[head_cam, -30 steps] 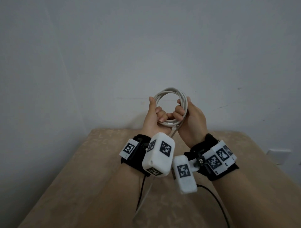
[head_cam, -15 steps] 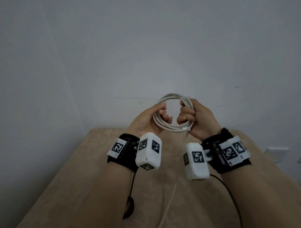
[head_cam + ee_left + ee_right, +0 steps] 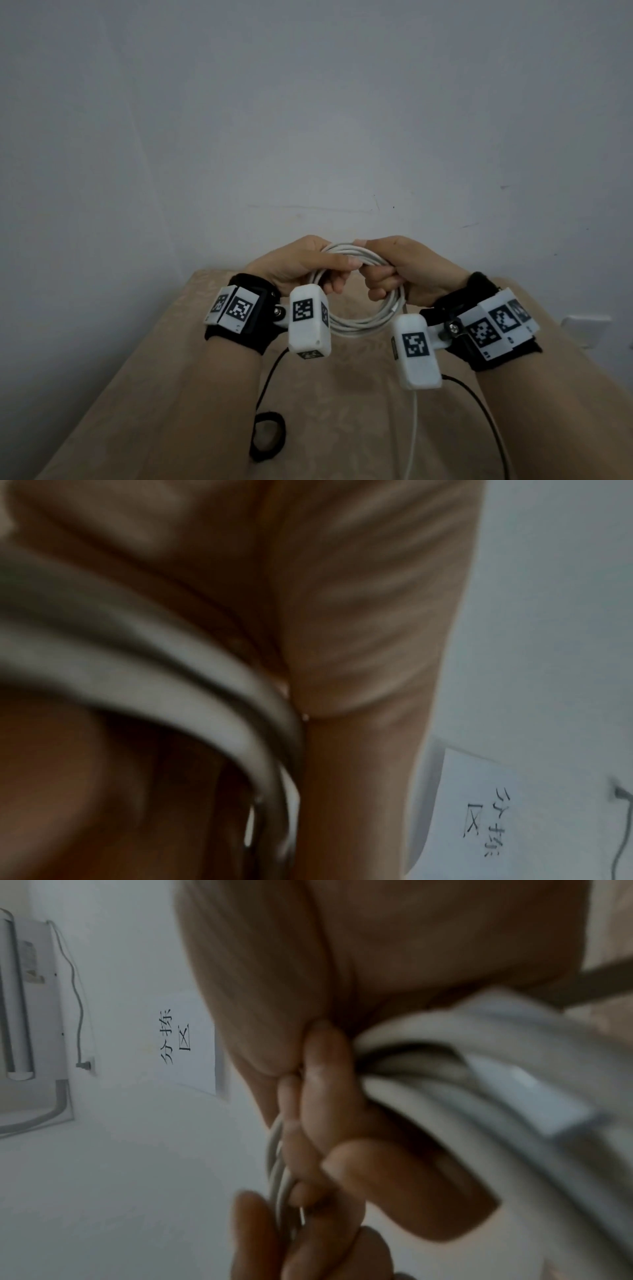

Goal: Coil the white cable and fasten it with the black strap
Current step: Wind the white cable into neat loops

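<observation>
The loose tail of the white cable (image 3: 413,435) runs off the head view's bottom edge. Parts of the coil lie hidden inside the left hand (image 3: 301,265) and right hand (image 3: 407,270); both wrist views show it blurred.

Bare room: plain wall (image 3: 308,102), beige table (image 3: 171,394)

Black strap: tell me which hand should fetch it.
Left. The black strap lies on the table on the left hand's side, below it. The right hand could probably keep its grip on the white cable coil alone.
</observation>
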Demonstrator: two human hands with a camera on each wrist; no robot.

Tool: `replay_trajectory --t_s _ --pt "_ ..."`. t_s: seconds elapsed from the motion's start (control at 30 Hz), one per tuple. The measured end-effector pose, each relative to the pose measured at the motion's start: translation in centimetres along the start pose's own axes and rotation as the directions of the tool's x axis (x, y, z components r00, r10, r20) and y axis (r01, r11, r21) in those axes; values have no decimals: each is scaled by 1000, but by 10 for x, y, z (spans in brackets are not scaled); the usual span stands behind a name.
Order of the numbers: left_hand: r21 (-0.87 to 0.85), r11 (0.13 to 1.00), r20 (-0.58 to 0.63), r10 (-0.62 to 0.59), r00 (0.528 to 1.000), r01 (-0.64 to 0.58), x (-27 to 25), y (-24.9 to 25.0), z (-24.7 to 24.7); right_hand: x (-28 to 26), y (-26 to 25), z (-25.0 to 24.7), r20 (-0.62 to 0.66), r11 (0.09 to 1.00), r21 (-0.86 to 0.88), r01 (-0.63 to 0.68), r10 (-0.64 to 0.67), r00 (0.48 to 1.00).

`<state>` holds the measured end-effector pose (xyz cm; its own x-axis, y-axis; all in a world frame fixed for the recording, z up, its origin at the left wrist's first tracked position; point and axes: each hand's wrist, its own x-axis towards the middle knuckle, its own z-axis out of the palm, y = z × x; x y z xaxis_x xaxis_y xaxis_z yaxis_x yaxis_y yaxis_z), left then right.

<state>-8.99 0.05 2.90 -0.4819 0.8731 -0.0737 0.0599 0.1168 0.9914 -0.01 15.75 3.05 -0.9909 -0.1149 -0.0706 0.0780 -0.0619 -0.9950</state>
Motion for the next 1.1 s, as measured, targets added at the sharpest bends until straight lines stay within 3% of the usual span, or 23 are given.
replay_trajectory --t_s 0.23,0.47,0.63,0.83,0.9,1.0,1.1 --pt "-154 988 38 -21 999 27 8 -4 6 -4 0 -6 -21 998 -57 12 -13 1000" --pt "-216 974 -188 32 982 -73 19 1 8 4 5 -11 -298 993 -57 106 -118 947" --pt "-421 888 -307 53 950 -185 19 3 -3 3 5 -19 -357 987 74 142 -107 928" --pt "-481 846 -359 49 932 -230 16 4 -11 3 11 -27 -463 992 98 79 -25 886" --pt "-525 803 -407 55 912 -283 17 4 -13 2 9 -27 -433 989 124 77 -16 901" --pt "-604 710 -464 54 884 -361 18 3 -16 4 9 -27 -409 985 115 125 -68 910" --pt "-606 691 -498 56 865 -394 17 4 -20 6 10 -28 -481 957 102 271 -191 856"
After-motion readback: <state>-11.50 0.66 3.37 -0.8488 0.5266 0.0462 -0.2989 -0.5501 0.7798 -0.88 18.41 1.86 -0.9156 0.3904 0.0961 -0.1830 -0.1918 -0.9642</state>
